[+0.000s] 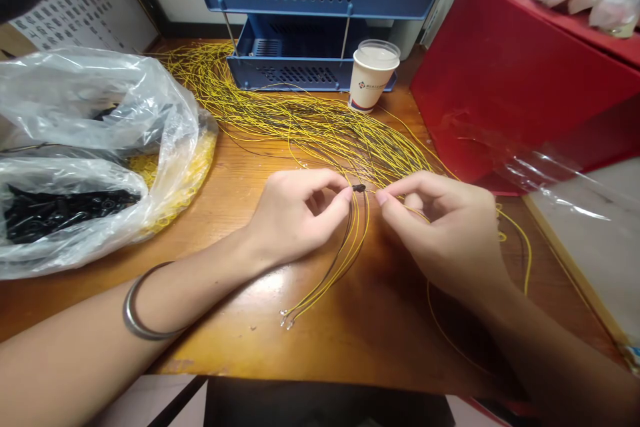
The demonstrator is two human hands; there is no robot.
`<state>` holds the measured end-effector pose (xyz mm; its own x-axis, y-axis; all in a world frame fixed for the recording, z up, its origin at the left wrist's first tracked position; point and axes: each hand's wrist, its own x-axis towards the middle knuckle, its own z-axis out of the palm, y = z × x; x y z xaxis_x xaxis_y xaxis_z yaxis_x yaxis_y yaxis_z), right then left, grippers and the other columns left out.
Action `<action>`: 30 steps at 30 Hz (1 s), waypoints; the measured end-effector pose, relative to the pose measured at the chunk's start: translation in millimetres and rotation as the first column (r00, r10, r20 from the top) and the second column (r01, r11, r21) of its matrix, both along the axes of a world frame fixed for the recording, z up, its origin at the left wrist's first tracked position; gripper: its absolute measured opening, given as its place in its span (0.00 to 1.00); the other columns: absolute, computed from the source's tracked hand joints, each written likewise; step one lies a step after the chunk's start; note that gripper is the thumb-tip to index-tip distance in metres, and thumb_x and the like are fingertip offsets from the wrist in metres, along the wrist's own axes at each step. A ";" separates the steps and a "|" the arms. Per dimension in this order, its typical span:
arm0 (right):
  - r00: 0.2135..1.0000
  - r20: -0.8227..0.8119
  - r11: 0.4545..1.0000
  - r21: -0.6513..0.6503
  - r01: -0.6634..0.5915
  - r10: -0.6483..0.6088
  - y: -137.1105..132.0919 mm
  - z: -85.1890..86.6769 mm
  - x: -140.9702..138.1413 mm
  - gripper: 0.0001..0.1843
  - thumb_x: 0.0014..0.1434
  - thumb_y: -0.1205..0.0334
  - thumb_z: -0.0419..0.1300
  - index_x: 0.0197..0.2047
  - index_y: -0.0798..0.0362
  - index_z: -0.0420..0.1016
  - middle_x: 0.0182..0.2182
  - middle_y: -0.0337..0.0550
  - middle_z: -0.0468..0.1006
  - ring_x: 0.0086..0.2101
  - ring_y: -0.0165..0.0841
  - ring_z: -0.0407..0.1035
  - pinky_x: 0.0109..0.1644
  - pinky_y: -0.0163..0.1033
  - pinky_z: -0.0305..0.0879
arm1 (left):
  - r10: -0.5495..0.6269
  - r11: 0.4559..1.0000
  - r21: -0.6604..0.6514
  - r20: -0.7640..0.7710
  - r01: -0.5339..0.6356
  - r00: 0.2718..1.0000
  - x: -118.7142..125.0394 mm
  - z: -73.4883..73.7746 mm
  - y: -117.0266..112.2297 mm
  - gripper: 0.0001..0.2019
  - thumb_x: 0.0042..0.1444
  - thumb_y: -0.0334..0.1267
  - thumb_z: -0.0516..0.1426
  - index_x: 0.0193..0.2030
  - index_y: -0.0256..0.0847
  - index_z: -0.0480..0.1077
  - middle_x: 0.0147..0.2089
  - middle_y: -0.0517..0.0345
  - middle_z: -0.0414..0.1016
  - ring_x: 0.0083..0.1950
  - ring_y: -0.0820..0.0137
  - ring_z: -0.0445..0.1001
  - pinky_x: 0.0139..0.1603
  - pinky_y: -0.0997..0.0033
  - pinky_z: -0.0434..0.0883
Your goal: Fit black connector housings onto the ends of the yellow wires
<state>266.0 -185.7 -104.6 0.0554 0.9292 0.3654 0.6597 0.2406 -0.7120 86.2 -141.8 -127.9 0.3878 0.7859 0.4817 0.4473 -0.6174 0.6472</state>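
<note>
My left hand (295,213) pinches a small black connector (359,187) between thumb and forefinger. Several thin yellow wires and a dark one (340,260) hang down from the connector, their metal tips lying on the wooden table (240,320). My right hand (440,227) is closed in a pinch just right of the connector, holding a yellow wire (520,240) that loops around behind the hand. A big loose bundle of yellow wires (310,127) spreads across the table beyond both hands.
A clear plastic bag (90,147) with small black parts lies at the left, with yellow pieces beside it. A paper cup (373,77) stands before a blue rack (310,20). At the right stands a red box (510,73), with plastic film (575,187) over a board.
</note>
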 end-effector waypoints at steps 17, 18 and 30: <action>0.998 0.063 0.999 0.043 -0.013 0.011 2.4 -2.3 1.2 0.04 0.56 0.67 0.63 0.33 0.56 0.81 0.13 0.27 0.52 0.16 0.22 0.49 0.21 0.32 0.48 | 0.020 0.998 -0.057 0.008 -0.019 1.000 0.7 1.0 -0.1 0.08 0.59 0.35 0.59 0.32 0.35 0.79 0.24 0.63 0.77 0.22 0.80 0.69 0.27 0.80 0.64; 0.998 0.064 0.999 0.043 -0.013 0.010 2.4 -2.5 1.6 0.04 0.57 0.67 0.63 0.33 0.57 0.81 0.13 0.27 0.52 0.16 0.22 0.49 0.21 0.32 0.48 | 0.019 0.998 -0.057 0.007 -0.019 1.000 0.5 1.1 -0.1 0.08 0.59 0.35 0.59 0.32 0.35 0.79 0.24 0.62 0.77 0.22 0.80 0.69 0.27 0.79 0.64; 0.999 0.043 0.999 -0.022 -0.031 0.032 1.3 -2.3 3.9 0.07 0.59 0.67 0.61 0.35 0.54 0.81 0.14 0.29 0.55 0.17 0.24 0.50 0.22 0.32 0.50 | 0.012 0.999 -0.038 -0.004 -0.012 1.000 0.2 -0.2 -0.2 0.07 0.58 0.34 0.60 0.33 0.35 0.79 0.25 0.63 0.78 0.22 0.81 0.70 0.27 0.80 0.65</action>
<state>269.8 -184.3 -106.9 0.0104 0.9378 0.3469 0.6826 0.2469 -0.6878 86.4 -142.0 -128.0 0.3799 0.8080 0.4502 0.4569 -0.5872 0.6682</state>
